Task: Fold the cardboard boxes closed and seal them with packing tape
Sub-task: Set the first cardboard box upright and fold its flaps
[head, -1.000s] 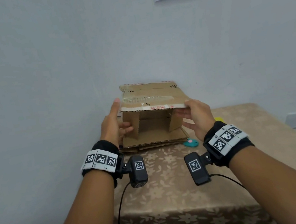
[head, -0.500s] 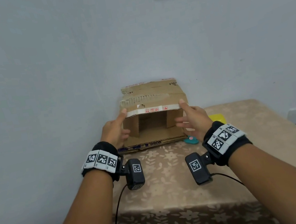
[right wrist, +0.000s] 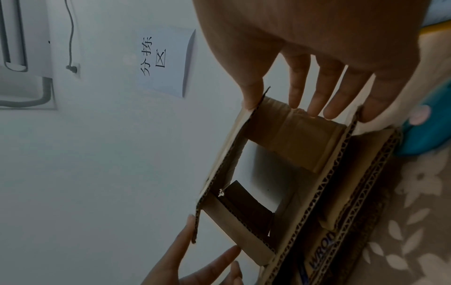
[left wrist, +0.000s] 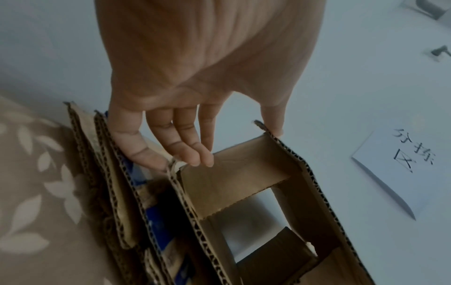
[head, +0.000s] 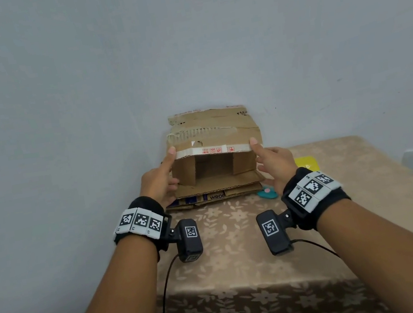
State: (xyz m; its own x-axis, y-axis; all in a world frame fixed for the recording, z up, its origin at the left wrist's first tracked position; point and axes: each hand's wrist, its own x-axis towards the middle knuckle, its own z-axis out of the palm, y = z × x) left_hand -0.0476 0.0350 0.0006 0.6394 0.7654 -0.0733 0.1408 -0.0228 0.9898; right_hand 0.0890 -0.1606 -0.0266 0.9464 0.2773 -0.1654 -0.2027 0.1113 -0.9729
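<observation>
Against the wall, both hands (head: 159, 181) (head: 277, 164) brace box (head: 213, 139) edges.

**Brown on beige, with flashes of teal and yellow**

Plain brown box (head: 215, 152), a white strip with red marks along its top edge. Under it, flat cardboard (head: 206, 198) printed blue. The worktop (head: 241, 245) wears a beige cloth with pale flowers. Teal thing (head: 267, 193) with a pink spot, yellow thing (head: 306, 162) behind, pale grey wall (head: 55, 99).
</observation>
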